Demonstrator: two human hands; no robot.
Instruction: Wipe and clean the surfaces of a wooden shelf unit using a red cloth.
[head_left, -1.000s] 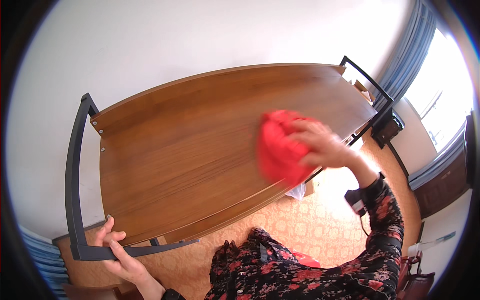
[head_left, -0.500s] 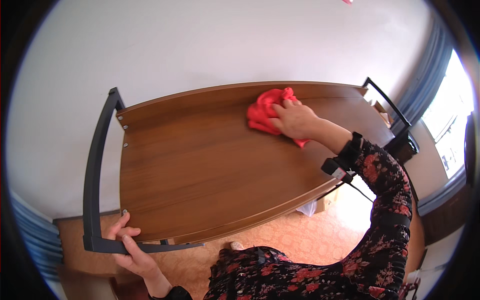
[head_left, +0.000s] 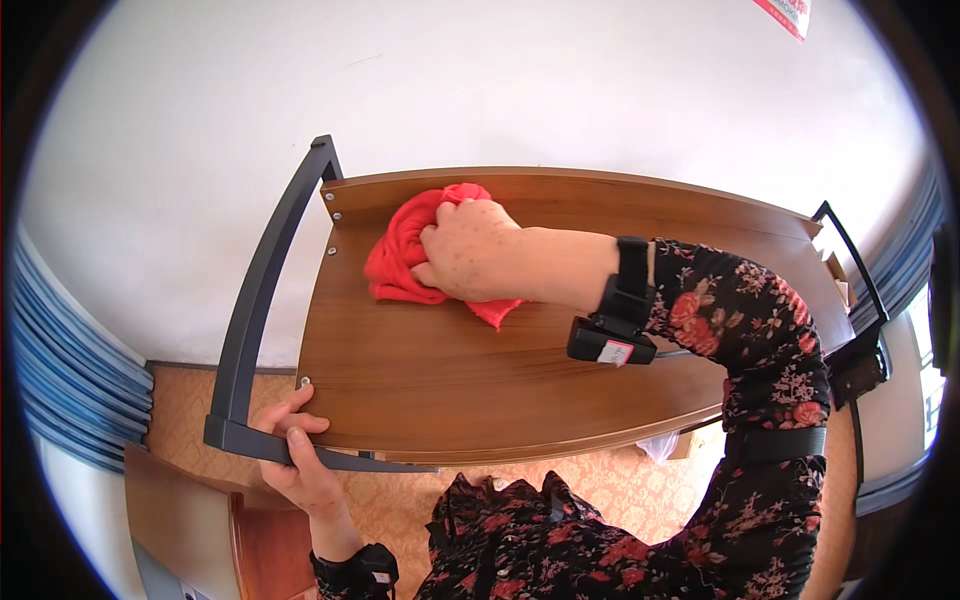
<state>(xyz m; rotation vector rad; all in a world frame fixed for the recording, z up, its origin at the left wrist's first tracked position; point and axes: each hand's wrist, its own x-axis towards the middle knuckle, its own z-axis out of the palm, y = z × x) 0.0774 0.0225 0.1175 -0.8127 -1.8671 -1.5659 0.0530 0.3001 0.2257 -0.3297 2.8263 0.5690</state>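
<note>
A crumpled red cloth (head_left: 400, 245) lies bunched on a brown wooden shelf board (head_left: 480, 390), toward its far left part near the raised back edge. My right hand (head_left: 475, 250) presses down on the cloth with bent fingers gripping its folds; one corner of it trails out under the wrist. At the board's near left corner, my left hand (head_left: 305, 465) holds the dark metal frame (head_left: 255, 310), thumb over the lower bar and fingers behind it, the fingertips reaching the board's edge.
Screw heads (head_left: 333, 250) dot the board's left end. Behind stands a white wall (head_left: 500, 90). A blue curtain (head_left: 75, 350) hangs at the left, beside reddish-brown wooden furniture (head_left: 270, 545). Below the board, a whitish plastic bag (head_left: 658, 447) rests near the patterned floor (head_left: 590, 490).
My right hand has carried the red cloth leftward along the board. The view has turned, so the board sits farther right. My left hand keeps its hold on the frame.
</note>
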